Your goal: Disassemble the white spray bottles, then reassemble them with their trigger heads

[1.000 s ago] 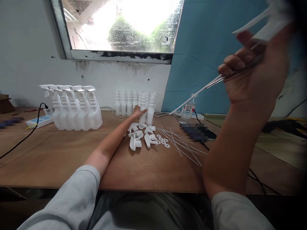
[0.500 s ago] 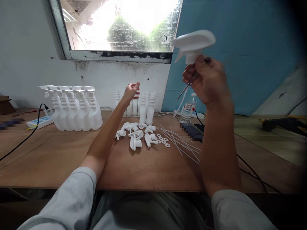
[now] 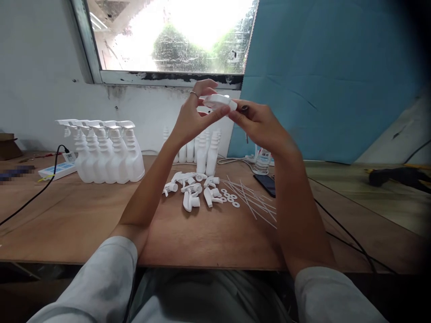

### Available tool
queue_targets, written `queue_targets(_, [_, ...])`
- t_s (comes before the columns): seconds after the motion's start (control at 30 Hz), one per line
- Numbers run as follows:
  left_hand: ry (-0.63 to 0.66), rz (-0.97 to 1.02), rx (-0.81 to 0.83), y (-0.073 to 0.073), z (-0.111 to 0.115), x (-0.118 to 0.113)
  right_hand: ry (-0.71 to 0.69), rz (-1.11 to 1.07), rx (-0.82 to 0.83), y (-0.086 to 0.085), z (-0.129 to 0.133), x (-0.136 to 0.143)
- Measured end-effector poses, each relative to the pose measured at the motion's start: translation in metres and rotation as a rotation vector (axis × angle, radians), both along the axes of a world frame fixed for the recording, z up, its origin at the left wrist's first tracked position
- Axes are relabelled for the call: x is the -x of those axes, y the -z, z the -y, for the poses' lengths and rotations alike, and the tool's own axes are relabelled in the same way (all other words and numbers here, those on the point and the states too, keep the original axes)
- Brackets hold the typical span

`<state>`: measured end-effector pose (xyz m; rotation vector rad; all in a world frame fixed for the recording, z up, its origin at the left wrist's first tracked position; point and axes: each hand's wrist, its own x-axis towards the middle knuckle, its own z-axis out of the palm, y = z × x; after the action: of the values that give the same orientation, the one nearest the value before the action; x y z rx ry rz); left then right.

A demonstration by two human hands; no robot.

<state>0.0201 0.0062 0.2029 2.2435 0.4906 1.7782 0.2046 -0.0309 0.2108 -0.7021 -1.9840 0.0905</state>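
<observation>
In front of the window ledge, both hands meet at a white trigger spray head (image 3: 217, 102). My left hand (image 3: 195, 112) is closed around its body, thumb below and fingers above. At the collar end, my right hand (image 3: 257, 123) pinches it with thumb and fingers. A slim metal tool with a dark round end (image 3: 244, 109) also sits in my right hand; its kind is unclear. Below on the table lie several loose spray heads (image 3: 191, 202), small white ring washers (image 3: 229, 197) and thin white tubes (image 3: 251, 197).
A row of white bottles with spray heads (image 3: 109, 157) stands at left, beside a white box (image 3: 57, 171). Open-necked white bottles (image 3: 211, 157) stand by the wall. A clear water bottle (image 3: 261, 162) and a phone (image 3: 265, 184) are at right. Black cables cross the table's right side.
My right hand has brought the spray head down and left from its raised position at upper right. My left hand has risen and taken hold of the spray head.
</observation>
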Motion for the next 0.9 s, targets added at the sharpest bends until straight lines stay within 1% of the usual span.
queue_targets(0.07, [-0.015,0.023,0.063,0.000,0.006,0.000,0.005,0.014,0.018,0.001,-0.002,0.000])
queue_targets(0.13, [-0.051,0.104,0.140,0.000,0.010,-0.001,0.003,0.030,0.035,0.003,-0.005,0.002])
queue_targets(0.2, [-0.076,0.154,0.168,0.000,0.012,-0.002,0.014,0.043,0.033,0.005,-0.009,0.005])
queue_targets(0.33, [-0.104,0.124,0.098,-0.001,0.017,-0.005,0.061,0.065,0.023,0.007,-0.009,0.012])
queue_targets(0.53, [-0.105,0.135,0.105,-0.003,0.027,-0.003,0.124,0.084,-0.090,0.005,0.011,0.023])
queue_targets(0.67, [-0.155,0.107,-0.017,-0.002,0.024,-0.004,0.134,0.025,-0.196,0.005,0.017,0.027])
queue_targets(0.77, [-0.173,0.109,-0.082,-0.001,0.021,-0.006,0.171,-0.006,-0.230,0.007,0.018,0.029])
queue_targets(0.9, [-0.150,0.118,-0.025,-0.001,0.017,-0.008,0.204,-0.024,-0.245,0.010,0.020,0.035])
